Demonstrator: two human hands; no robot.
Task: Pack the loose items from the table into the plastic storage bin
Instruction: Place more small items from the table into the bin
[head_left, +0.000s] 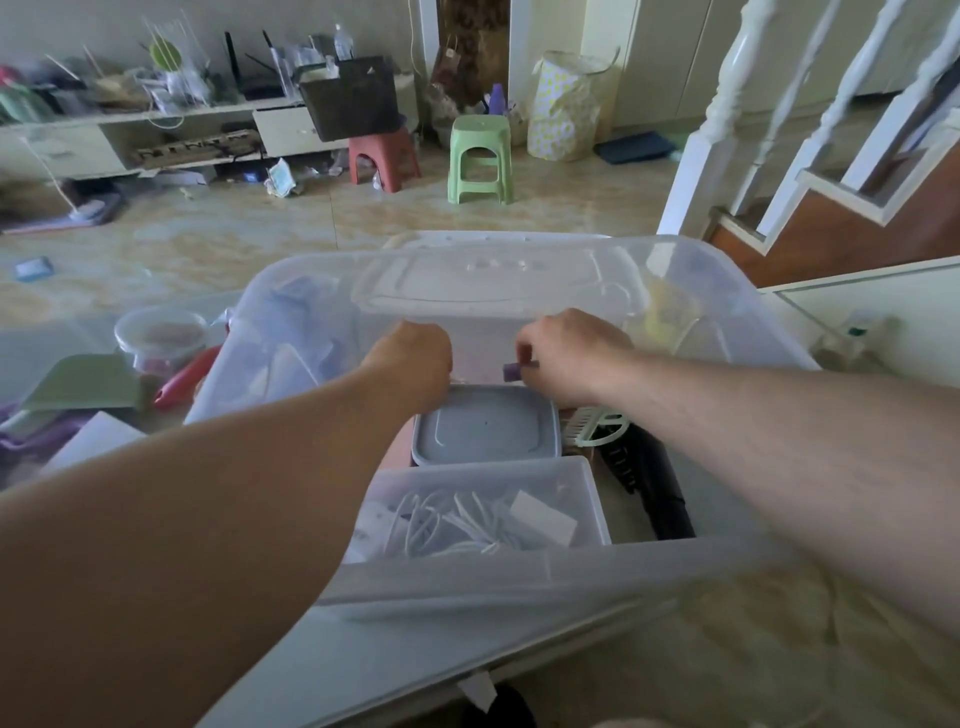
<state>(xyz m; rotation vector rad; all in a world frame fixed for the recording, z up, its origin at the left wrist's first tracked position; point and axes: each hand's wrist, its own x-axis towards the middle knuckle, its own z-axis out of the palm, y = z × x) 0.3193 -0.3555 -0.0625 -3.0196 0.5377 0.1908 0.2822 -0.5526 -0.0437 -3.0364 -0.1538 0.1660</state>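
Both hands deep in the plastic storage bin (753, 322): right hand (566, 353) pinching a small purple piece (511, 371), light and stiff; left hand (415, 358) curled above the grey lidded box (485, 428), grip contents hidden.

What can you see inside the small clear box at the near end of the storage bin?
The small clear box in the storage bin holds coiled white cables and a flat white block. Its frosted walls and the left forearm hide the bottom and left end.
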